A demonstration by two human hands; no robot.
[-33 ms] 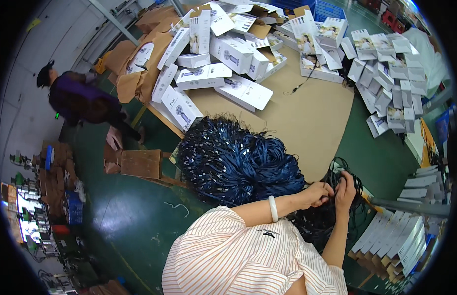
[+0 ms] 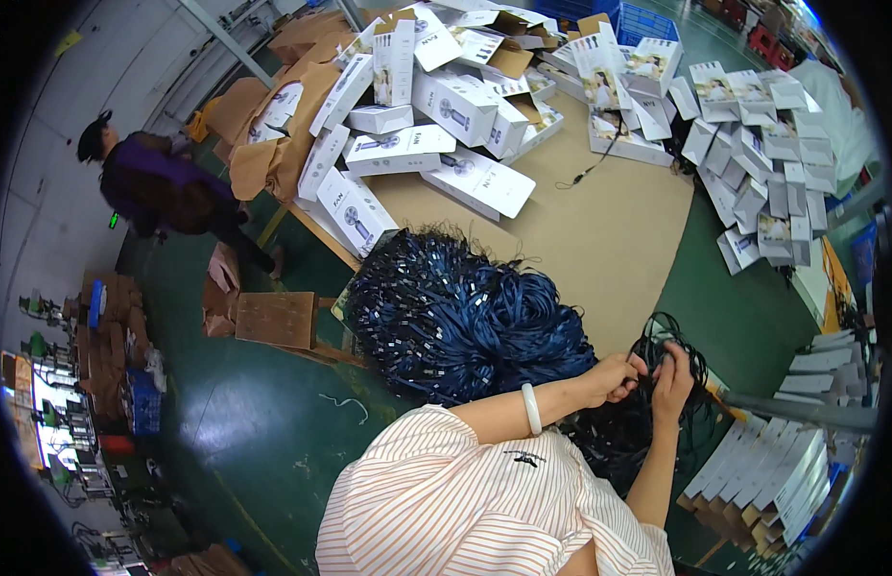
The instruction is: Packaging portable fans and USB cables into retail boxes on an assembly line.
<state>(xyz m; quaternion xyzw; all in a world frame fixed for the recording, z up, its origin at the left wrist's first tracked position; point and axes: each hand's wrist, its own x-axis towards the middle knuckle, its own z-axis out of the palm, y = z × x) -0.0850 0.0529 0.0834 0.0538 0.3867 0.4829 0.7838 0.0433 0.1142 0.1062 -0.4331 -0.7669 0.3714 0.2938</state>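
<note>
Scores of dark-blue straps (image 2: 537, 326) with small shiny ends lie heaped at the centre of the frame; they look light, soft and limp, likely to slide and tangle, and best picked up singly near the shiny end. Past a white bangle (image 2: 531, 410), right of centre, the left hand (image 2: 614, 380) has its fingers curled together on black cords (image 2: 607, 440), which also seem light and pliant, easiest pinched at a free end. Farther right, the right hand (image 2: 672, 380) rests half-curled against the cords; whether its fingers grip any cannot be told.
</note>
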